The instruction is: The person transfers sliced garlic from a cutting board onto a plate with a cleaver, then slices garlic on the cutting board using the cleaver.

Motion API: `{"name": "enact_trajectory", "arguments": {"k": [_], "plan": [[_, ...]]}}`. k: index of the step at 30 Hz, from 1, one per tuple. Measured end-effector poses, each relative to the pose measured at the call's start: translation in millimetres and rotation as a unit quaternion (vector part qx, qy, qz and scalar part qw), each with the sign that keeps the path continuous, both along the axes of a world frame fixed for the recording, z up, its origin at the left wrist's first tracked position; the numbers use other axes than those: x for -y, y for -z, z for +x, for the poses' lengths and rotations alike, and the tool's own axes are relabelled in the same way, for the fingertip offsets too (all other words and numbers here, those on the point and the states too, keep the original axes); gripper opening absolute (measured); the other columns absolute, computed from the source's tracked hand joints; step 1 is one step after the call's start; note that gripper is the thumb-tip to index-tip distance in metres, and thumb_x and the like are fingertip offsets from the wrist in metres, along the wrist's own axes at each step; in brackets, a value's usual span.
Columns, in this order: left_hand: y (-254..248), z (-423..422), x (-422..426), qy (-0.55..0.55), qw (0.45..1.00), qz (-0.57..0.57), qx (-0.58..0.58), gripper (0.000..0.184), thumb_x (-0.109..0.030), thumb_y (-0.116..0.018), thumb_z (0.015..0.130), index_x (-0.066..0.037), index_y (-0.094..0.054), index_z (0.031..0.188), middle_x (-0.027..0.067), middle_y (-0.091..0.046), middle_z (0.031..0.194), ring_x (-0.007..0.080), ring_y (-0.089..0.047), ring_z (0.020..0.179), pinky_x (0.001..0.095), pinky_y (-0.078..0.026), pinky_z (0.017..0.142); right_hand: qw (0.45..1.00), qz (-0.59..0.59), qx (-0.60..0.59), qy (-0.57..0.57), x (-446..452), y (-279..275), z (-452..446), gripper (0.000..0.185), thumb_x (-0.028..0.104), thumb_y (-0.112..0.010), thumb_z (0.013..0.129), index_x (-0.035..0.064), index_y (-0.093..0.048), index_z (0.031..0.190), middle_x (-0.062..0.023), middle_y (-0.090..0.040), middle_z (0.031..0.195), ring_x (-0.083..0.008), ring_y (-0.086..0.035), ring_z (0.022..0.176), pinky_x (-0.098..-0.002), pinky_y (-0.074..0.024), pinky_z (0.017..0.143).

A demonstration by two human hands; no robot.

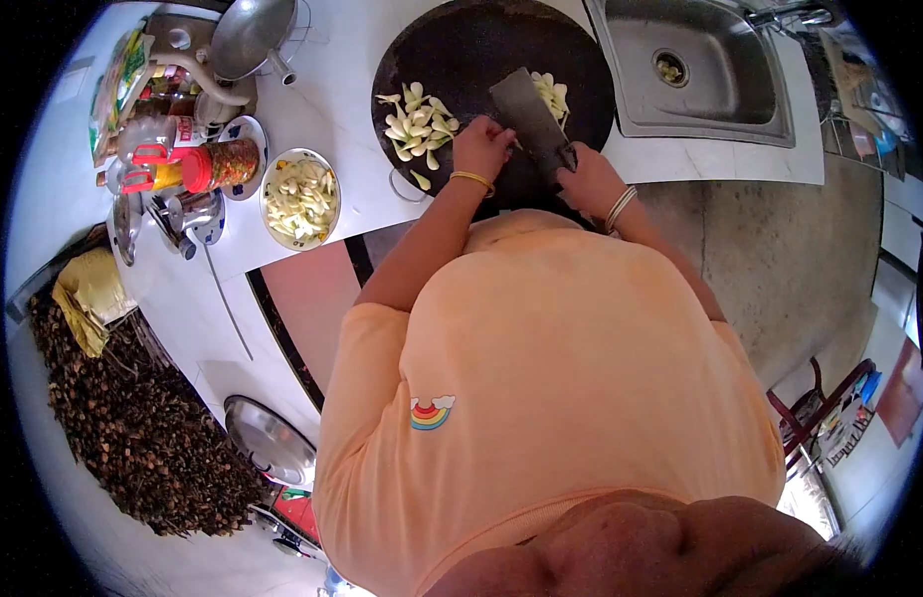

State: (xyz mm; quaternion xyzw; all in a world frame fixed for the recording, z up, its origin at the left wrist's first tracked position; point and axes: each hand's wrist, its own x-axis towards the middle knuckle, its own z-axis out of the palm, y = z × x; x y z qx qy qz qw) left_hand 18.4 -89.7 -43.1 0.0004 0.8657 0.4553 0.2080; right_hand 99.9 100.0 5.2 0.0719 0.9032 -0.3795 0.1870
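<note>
My right hand (591,185) grips the handle of a cleaver (527,109), whose broad dark blade lies over a round black chopping board (481,50). Close to the blade's left side, my left hand (483,149) has its fingers pinched together above the board; what they hold is too small to make out. To the left of that hand lies a loose pile of pale peeled garlic cloves (414,124). Another, smaller garlic pile (552,96) sits just right of the blade, partly hidden by it.
A patterned plate (334,214) heaped with pale pieces stands left of the board. Beyond it are a red-lidded jar (223,164), a metal pan (251,38) and a ladle (126,229). A steel sink (705,121) is set into the counter on the right.
</note>
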Motion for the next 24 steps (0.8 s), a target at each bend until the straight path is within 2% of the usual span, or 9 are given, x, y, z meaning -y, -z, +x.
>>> {"name": "enact_trajectory", "arguments": {"k": [6,13,17,19,22,24], "plan": [[0.7,1.2,-2.9,-0.016,0.999,0.039,0.015,0.019,-0.015,-0.072,0.084,0.0,-0.061,0.087,0.0094,-0.067,0.073,0.0162,-0.067,0.061,0.0293,-0.053,0.055,0.999,0.008,-0.013,0.032,20.1,13.2,-15.0,0.033,0.02,-0.058,0.082,-0.0063,-0.053,0.102,-0.0313,-0.063,0.088,-0.0468,-0.061,0.092,-0.051,-0.049,0.083],[0.3,5.8,-1.7,-0.049,0.996,0.076,0.016,0.019,-0.013,-0.071,0.084,-0.001,-0.058,0.085,0.0091,-0.065,0.071,0.0152,-0.066,0.059,0.0284,-0.052,0.052,0.999,-0.015,-0.035,0.033,4.3,-3.8,-7.8,0.031,0.02,-0.058,0.082,-0.0059,-0.054,0.099,-0.0299,-0.063,0.088,-0.0461,-0.062,0.088,-0.0497,-0.0494,0.08],[15.0,5.5,1.6,-0.043,0.995,0.09,0.018,0.018,-0.013,-0.071,0.085,-0.001,-0.057,0.086,0.0086,-0.065,0.071,0.0152,-0.065,0.058,0.0284,-0.052,0.052,1.0,-0.018,-0.006,0.004,-3.0,1.0,-11.9,0.032,0.021,-0.059,0.081,-0.0062,-0.056,0.098,-0.0292,-0.064,0.088,-0.0452,-0.062,0.087,-0.0491,-0.0491,0.08],[6.6,5.0,1.1,-0.034,0.996,0.078,0.016,0.018,-0.013,-0.071,0.085,-0.001,-0.057,0.085,0.0084,-0.065,0.071,0.0155,-0.065,0.058,0.0286,-0.052,0.052,1.0,-0.009,0.007,-0.009,-3.0,-3.9,-16.2,0.033,0.021,-0.06,0.081,-0.0064,-0.056,0.099,-0.0292,-0.063,0.089,-0.0449,-0.062,0.088,-0.049,-0.049,0.081],[-0.2,4.2,-0.2,-0.018,0.998,0.054,0.009,0.018,-0.013,-0.07,0.085,0.0,-0.058,0.085,0.0086,-0.065,0.072,0.0162,-0.066,0.058,0.0292,-0.052,0.052,0.995,-0.06,0.074,0.014,-0.8,0.6,-22.0,0.034,0.022,-0.06,0.081,-0.0066,-0.056,0.099,-0.0297,-0.063,0.09,-0.0445,-0.062,0.089,-0.0489,-0.0486,0.081],[-0.5,5.3,-1.6,-0.011,0.999,0.04,0.003,0.018,-0.013,-0.07,0.085,0.0,-0.058,0.085,0.0089,-0.065,0.072,0.0167,-0.066,0.058,0.0294,-0.052,0.052,0.999,-0.002,-0.023,-0.022,7.0,23.1,-22.6,0.035,0.023,-0.06,0.082,-0.0069,-0.056,0.1,-0.0306,-0.063,0.091,-0.0448,-0.061,0.089,-0.0483,-0.0487,0.082]]}}
